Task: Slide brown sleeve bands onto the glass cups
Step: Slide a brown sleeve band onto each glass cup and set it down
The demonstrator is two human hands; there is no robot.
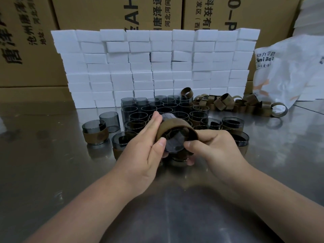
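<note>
Head view shows the person holding one smoky glass cup (173, 145) tipped on its side above the steel table (52, 172), base towards the camera, with a brown sleeve band (175, 126) wrapped round its body, apparently partway on. The left hand (145, 149) has its fingers curled round the cup's far side and its thumb pressed by the base. The right hand (215, 151) pinches the band's near edge between thumb and forefinger, the other fingers curled below. The main risk is a slip: the glass looks smooth, and a hard pull on a snug band could jerk the cup out of the left hand onto the packed unsleeved cups (157, 109) just behind and below, chipping several. A band dragged on one side only could also ride up crooked or jam. An elbow swung wide might knock the finished cup (95, 135) at the left or scatter the loose bands (228, 102) heaped near the white bag (289, 71). As for writing, the cardboard cartons (105, 11) behind the wall of white foam blocks (157, 67) carry large black Chinese print, turned sideways or upside down, among which "科技有" and the Latin letters "O-P" and "AH" can be made out. The bag shows "ai Bei" under a line of Chinese characters, its first letter hidden by a fold.
</note>
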